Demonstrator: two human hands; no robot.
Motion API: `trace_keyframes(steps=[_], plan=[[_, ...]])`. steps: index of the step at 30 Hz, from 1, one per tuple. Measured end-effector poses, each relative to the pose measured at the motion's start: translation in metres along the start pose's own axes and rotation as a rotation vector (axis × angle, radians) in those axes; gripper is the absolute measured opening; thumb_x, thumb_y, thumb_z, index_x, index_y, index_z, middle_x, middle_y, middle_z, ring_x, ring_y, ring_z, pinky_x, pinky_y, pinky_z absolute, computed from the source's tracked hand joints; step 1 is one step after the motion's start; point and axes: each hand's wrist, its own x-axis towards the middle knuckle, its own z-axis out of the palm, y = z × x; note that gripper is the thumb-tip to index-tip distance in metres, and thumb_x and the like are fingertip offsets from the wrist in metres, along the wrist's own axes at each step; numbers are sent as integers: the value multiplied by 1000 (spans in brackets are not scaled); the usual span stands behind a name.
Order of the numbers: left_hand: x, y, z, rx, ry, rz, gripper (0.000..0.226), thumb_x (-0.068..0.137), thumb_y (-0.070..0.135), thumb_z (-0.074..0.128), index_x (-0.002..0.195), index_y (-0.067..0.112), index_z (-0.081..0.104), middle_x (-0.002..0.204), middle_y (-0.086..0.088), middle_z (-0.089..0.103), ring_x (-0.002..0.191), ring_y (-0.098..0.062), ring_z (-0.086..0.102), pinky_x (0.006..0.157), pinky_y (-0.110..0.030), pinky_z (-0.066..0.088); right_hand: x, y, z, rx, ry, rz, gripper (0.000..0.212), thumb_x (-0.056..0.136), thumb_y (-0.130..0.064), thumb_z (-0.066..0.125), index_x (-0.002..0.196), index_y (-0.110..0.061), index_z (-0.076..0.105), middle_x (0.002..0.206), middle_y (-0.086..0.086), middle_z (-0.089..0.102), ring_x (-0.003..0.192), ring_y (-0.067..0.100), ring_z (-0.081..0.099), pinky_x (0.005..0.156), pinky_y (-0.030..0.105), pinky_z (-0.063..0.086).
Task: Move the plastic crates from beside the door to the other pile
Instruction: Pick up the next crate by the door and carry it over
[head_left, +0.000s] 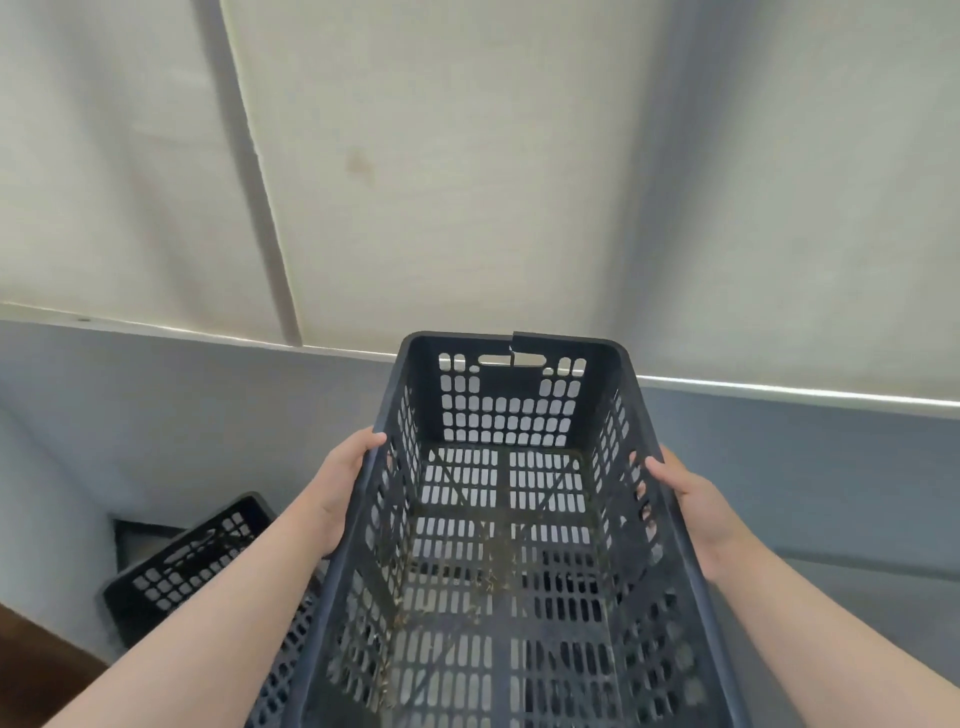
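Note:
I hold a dark perforated plastic crate (511, 561) up in front of me, open side toward me, with bits of dry debris on its floor. Its far rim is cracked near the handle slot. My left hand (340, 493) grips the crate's left wall, thumb over the rim. My right hand (693, 506) grips the right wall the same way. Another dark crate (192, 564) lies below at the lower left, partly hidden behind my left forearm and the held crate.
A wall faces me, cream above (467, 182) and grey-blue below (208, 415), split by a pale ledge (779, 395). A vertical seam runs down the cream part at left. A brown surface (36, 660) shows in the bottom left corner.

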Motion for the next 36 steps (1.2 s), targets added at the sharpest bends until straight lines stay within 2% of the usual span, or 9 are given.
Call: trace_keyframes(steps=[6,13,15,17,19,23,27,32,36], plan=[[6,-14,112,59,-75,0,55,78,62,55,119,26,66,120,-14,72,113,-40,66,105,-65,44,-10,21,-109,18,40,1,72,69,-70,77,136,-55,58,147,-18,61,146,22,47,123,57,29],[17,-45,236,39,-73,12,48,86,46,54,125,21,64,117,-18,73,108,-41,69,99,-63,51,3,34,-226,36,57,50,35,97,-43,55,131,-53,62,139,-10,68,134,27,60,116,57,42],[23,-55,261,24,-73,8,37,96,41,51,125,21,63,115,-18,74,103,-40,71,90,-57,56,10,36,-251,30,48,74,40,92,-50,61,132,-56,60,143,-11,65,139,27,55,117,59,39],[29,-67,280,18,-72,-3,32,100,38,47,124,22,63,113,-16,75,101,-38,73,83,-52,58,20,43,-275,25,12,79,59,80,-64,70,136,-60,54,151,-16,57,146,26,46,121,62,31],[37,-80,292,15,-77,-6,30,101,36,46,123,24,63,114,-13,76,102,-37,74,86,-54,58,29,52,-289,15,10,97,60,80,-65,68,138,-61,51,153,-16,54,147,26,44,120,64,31],[59,-113,305,12,-71,-6,29,100,34,48,123,26,64,116,-9,75,109,-36,71,93,-60,55,48,78,-301,23,19,123,43,95,-46,59,136,-57,54,141,-13,65,134,26,59,113,60,44],[86,-152,307,34,-69,-12,34,98,30,48,128,31,64,121,-8,75,111,-36,71,96,-64,53,65,115,-304,-6,70,139,44,103,-31,54,140,-55,50,129,-24,70,126,13,63,109,46,48],[122,-199,305,2,-25,-71,42,103,21,41,135,36,62,127,-6,73,113,-35,71,99,-63,51,92,166,-309,-2,61,207,60,90,-46,65,143,-63,43,148,-17,58,137,22,55,116,59,41],[149,-230,302,-11,-26,-108,41,103,19,42,131,36,65,123,-11,74,112,-39,70,99,-65,51,114,207,-309,41,79,237,53,102,-29,57,143,-60,45,143,-13,64,131,23,62,112,59,45]])
